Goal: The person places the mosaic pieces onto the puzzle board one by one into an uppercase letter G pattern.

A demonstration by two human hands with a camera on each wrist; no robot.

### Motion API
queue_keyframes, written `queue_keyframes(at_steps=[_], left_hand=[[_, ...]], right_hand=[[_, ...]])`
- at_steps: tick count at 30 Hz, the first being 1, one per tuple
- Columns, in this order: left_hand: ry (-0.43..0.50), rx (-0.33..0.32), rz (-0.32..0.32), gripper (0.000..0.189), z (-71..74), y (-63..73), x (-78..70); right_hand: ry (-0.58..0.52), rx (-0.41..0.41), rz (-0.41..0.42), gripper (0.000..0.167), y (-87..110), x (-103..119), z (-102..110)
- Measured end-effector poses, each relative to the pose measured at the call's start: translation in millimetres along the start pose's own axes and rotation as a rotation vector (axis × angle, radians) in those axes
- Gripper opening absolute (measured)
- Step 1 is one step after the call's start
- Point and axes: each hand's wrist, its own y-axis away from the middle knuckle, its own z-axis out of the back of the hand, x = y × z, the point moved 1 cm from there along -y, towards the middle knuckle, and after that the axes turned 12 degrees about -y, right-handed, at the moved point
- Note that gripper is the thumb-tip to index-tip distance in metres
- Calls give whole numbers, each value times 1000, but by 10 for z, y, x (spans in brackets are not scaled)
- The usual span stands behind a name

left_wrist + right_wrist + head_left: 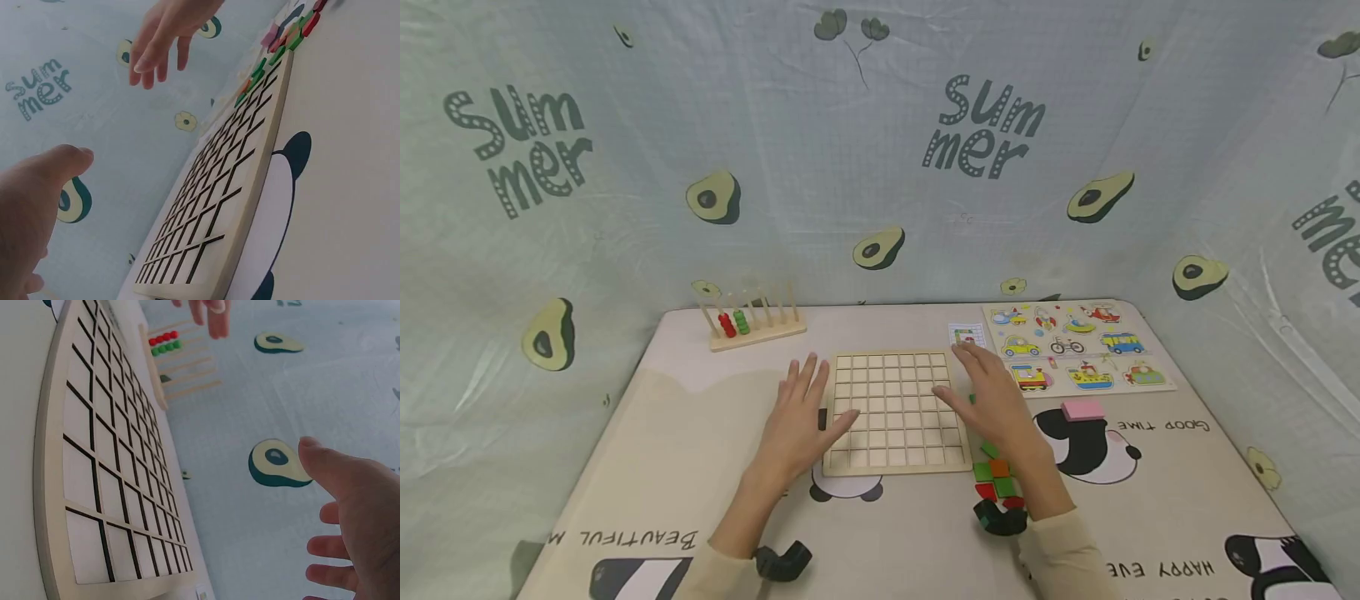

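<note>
A wooden grid board (897, 412) with bare square cells lies in the middle of the table. My left hand (797, 421) is over its left edge, fingers spread and holding nothing. On the other side my right hand (992, 400) hovers by the right edge, its thumb over the cells, also without anything in it. In the left wrist view the right hand (169, 37) shows above the board with fingers pointing down. Green, orange and red tiles (998, 471) lie beside the board under my right forearm, which hides some of them.
A wooden peg stand (760, 329) with red and green beads is at the back left. At the back right lies a vehicle picture puzzle (1078, 350), with a small pattern card (966, 334) beside it. A pink block (1082, 410) sits in front of the puzzle.
</note>
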Motion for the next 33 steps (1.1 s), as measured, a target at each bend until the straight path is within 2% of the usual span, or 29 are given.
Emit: queue_keyframes(at_steps=[10,18,26,33], left_hand=[[24,39,-2,95,-125,157,34],[49,48,-15,94,-229,296,71],[34,46,-22,91,-352,419,88],[23,40,-28,92,-432,450,97]], right_hand=[[-28,-26,-45,71,10,-125,117],[-87,-35,-129,67,34,-294,136],[-121,-35,-206,65,47,-431,173],[-135,-58,-198,60,65,-510,188]])
